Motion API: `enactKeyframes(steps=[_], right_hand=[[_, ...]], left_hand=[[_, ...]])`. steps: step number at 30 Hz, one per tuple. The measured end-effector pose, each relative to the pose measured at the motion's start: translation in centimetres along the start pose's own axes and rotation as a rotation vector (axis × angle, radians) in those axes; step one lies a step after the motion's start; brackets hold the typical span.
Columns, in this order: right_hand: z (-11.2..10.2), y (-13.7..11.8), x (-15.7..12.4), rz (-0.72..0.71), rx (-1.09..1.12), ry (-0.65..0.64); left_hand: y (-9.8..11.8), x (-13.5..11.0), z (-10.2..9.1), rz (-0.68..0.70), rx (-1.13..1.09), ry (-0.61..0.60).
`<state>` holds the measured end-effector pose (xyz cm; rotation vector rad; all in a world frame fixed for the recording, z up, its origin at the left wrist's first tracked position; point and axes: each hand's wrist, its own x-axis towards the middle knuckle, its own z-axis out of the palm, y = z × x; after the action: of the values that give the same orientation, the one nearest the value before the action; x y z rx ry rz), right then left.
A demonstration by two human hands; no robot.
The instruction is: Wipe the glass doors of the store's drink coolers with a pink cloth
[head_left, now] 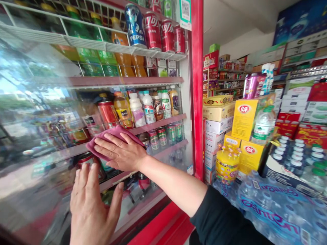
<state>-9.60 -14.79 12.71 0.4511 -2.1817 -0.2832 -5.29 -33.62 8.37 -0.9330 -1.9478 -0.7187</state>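
Wiping, I judge: my right fingers, slightly spread, press flat pinkish-purple cloth beneath them against clear glass cooler door; left fingers, thumb wide, empty. Next stroke likely calls for even pressure.

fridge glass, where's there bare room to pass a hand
The glass is uncovered left of the left hand, and above the right forearm, between the pink cloth under the right hand and the red frame. Right of that frame it's crowded: yellow boxes and bottled-water packs.
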Motion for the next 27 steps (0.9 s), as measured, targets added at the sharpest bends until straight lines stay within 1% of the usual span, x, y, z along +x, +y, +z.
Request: enactKeyframes(steps=[3, 5, 7, 10, 13, 18, 20, 24, 27], right_hand=[[0.5, 1.5, -0.4, 0.001, 0.047, -0.036], [0.9, 2.6, -0.9, 0.033, 0.086, -0.035], [1.1, 3.9, -1.7, 0.087, 0.082, 0.014], [0.8, 6.0, -3.5, 0.148, 0.017, 0.098], [0.4, 8.5, -5.5, 0.177, -0.037, 0.126], [0.5, 12.8, -8.5, 0.282, -0.095, 0.199], [0.5, 14.3, -9.5, 0.326, -0.108, 0.207], [0.2, 17.0, -11.0, 0.369, -0.143, 0.216], [-0.3, 19.0, -12.1, 0.474, -0.172, 0.261]], left_hand=[[-0.2, -0.4, 1.4, -0.002, -0.023, -0.006], [-0.3, -0.6, 2.2, -0.009, -0.038, -0.01], [-0.3, -0.8, 3.0, -0.02, -0.047, -0.02], [-0.2, -1.1, 4.0, -0.03, -0.056, -0.033], [-0.1, -1.3, 4.9, -0.029, -0.076, -0.042], [0.2, -1.5, 6.2, -0.031, -0.091, -0.057], [0.3, -1.6, 6.7, -0.029, -0.091, -0.066], [0.7, -1.6, 7.4, -0.016, -0.096, -0.075], [1.0, -1.6, 7.6, -0.009, -0.1, -0.074]])
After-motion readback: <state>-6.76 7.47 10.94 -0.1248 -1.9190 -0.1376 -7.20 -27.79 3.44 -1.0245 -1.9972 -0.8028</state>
